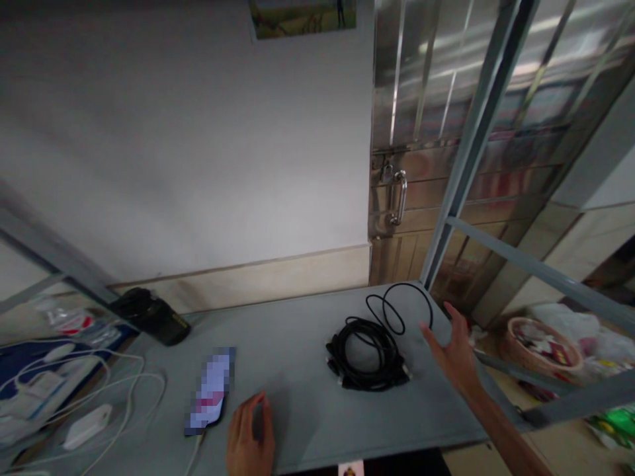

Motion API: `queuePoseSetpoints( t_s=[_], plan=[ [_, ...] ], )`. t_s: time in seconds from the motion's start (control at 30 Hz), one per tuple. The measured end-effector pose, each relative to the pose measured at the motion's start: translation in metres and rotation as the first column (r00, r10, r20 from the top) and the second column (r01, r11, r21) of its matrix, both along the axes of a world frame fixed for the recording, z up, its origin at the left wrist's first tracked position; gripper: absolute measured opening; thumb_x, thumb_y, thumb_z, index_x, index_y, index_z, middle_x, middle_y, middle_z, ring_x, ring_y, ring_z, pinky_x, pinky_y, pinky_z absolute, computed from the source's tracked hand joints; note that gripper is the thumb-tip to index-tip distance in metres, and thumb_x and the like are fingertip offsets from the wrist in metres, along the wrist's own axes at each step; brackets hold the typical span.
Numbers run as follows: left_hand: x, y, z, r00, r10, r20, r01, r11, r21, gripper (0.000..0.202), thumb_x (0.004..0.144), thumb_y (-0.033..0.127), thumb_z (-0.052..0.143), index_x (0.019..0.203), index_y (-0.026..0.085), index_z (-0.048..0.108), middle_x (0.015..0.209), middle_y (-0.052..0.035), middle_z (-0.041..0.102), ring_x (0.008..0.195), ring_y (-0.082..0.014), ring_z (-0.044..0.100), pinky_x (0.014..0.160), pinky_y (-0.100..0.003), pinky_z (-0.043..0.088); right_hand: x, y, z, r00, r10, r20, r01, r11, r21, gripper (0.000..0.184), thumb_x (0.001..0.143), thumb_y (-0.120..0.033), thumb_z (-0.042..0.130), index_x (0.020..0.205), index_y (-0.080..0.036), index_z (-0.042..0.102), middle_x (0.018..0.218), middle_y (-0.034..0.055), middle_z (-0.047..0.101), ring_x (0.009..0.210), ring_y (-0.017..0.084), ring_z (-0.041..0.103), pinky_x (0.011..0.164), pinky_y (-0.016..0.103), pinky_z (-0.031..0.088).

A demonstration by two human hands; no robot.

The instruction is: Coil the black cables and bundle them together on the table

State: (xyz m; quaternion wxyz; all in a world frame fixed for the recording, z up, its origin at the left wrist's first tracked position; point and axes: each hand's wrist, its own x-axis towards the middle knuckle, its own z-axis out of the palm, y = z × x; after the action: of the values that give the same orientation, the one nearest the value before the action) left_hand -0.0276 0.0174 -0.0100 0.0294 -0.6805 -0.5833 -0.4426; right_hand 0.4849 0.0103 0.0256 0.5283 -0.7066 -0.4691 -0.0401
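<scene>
A bundle of black cables (370, 357) lies coiled on the grey tabletop (297, 344), one thin loop straying toward the far right corner. Just right of that coil, my right hand (455, 350) hovers with thumb and fingers spread, holding nothing. My left hand (251, 433) is at the near edge of the table, fingers curled and thumb against them. A dark patch shows inside its grip; whether that is an object or shadow is unclear. Left of this hand lies a phone (211, 390), screen lit and blurred, with a white cable plugged into its near end.
A black bottle (153, 317) lies at the back left, near a clear plastic bottle (77, 320). White cords and a white adapter (88, 426) spread along the left side. A metal frame post (476, 145) rises at the right corner; beyond it, a basket (543, 350) stands on the floor.
</scene>
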Motion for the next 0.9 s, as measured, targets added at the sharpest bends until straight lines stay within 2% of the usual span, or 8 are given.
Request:
queuePoseSetpoints(
  t_s=[0.13,0.27,0.37,0.47,0.6,0.73,0.83,0.9],
  plan=[
    [-0.001,0.002,-0.001,1.000,-0.012,-0.005,0.012,1.000,0.023,0.042,0.114,0.062,0.054,0.120,0.026,0.075,0.113,-0.0105,0.083,0.107,-0.0343,0.083,0.097,-0.055,0.068,0.004,0.049,0.023,0.943,0.313,-0.116,-0.326,0.936,-0.128,0.085,0.107,-0.074,0.063,0.167,-0.016,0.049,0.138,0.0213,0.078,0.130,0.038,0.077,0.117,0.058,0.060],
    [-0.003,0.002,-0.005,0.999,-0.027,-0.029,0.028,0.999,0.045,0.039,0.115,0.058,0.055,0.123,0.026,0.074,0.113,-0.0101,0.083,0.106,-0.0337,0.083,0.096,-0.053,0.069,-0.027,0.052,0.028,0.818,0.565,-0.106,-0.574,0.791,-0.212,0.052,0.121,-0.052,0.041,0.152,-0.018,0.064,0.105,0.0117,0.083,0.098,0.029,0.082,0.098,0.046,0.067],
    [-0.004,0.001,-0.007,0.999,-0.033,-0.022,0.034,0.999,0.036,0.036,0.115,0.057,0.057,0.124,0.026,0.074,0.115,-0.0097,0.083,0.108,-0.0335,0.082,0.097,-0.053,0.069,-0.063,0.026,0.022,0.754,0.652,0.079,-0.609,0.738,-0.290,0.046,0.119,-0.027,0.038,0.152,-0.021,0.069,0.127,0.0129,0.082,0.115,0.027,0.080,0.109,0.046,0.064],
    [-0.007,0.002,-0.011,0.999,-0.041,-0.002,0.041,0.999,0.022,0.038,0.115,0.058,0.057,0.125,0.026,0.075,0.118,-0.0100,0.084,0.111,-0.0341,0.082,0.100,-0.055,0.068,-0.094,-0.005,0.013,0.671,0.676,0.304,-0.563,0.732,-0.384,0.069,0.101,0.002,0.040,0.155,-0.027,0.070,0.147,0.0100,0.075,0.134,0.026,0.072,0.124,0.047,0.057],
    [-0.002,0.005,-0.010,0.995,-0.096,-0.025,0.096,0.995,0.003,0.037,0.115,0.053,0.057,0.131,0.027,0.079,0.126,-0.0103,0.085,0.117,-0.0339,0.082,0.104,-0.057,0.068,-0.117,-0.034,-0.005,0.586,0.681,0.439,-0.530,0.732,-0.428,0.094,0.079,0.014,0.042,0.156,-0.032,0.071,0.147,0.0037,0.076,0.138,0.023,0.070,0.135,0.046,0.048],
    [0.042,0.002,0.009,0.972,-0.229,-0.055,0.227,0.973,-0.035,0.044,0.118,0.032,0.053,0.160,0.028,0.066,0.149,-0.0113,0.078,0.135,-0.0309,0.078,0.111,-0.054,0.068,-0.119,-0.042,-0.025,0.587,0.631,0.508,-0.503,0.775,-0.382,0.101,0.075,0.014,0.043,0.162,-0.032,0.067,0.153,0.0027,0.074,0.141,0.022,0.069,0.132,0.045,0.050],
    [0.096,-0.001,0.030,0.896,-0.429,-0.118,0.423,0.903,-0.069,0.065,0.117,0.022,0.054,0.180,0.032,0.042,0.174,-0.0122,0.060,0.159,-0.0291,0.061,0.125,-0.052,0.061,-0.117,-0.041,-0.031,0.570,0.632,0.525,-0.516,0.772,-0.370,0.097,0.079,0.012,0.043,0.162,-0.032,0.067,0.155,0.0025,0.074,0.143,0.021,0.069,0.135,0.046,0.046],
    [0.128,0.001,0.038,0.833,-0.524,-0.176,0.515,0.852,-0.097,0.070,0.115,0.017,0.053,0.182,0.035,0.040,0.182,-0.0106,0.050,0.168,-0.0296,0.050,0.130,-0.053,0.056,-0.115,-0.040,-0.032,0.553,0.637,0.537,-0.532,0.766,-0.361,0.092,0.080,0.010,0.045,0.161,-0.030,0.067,0.156,0.0030,0.074,0.146,0.021,0.068,0.138,0.048,0.042]
  ],
)
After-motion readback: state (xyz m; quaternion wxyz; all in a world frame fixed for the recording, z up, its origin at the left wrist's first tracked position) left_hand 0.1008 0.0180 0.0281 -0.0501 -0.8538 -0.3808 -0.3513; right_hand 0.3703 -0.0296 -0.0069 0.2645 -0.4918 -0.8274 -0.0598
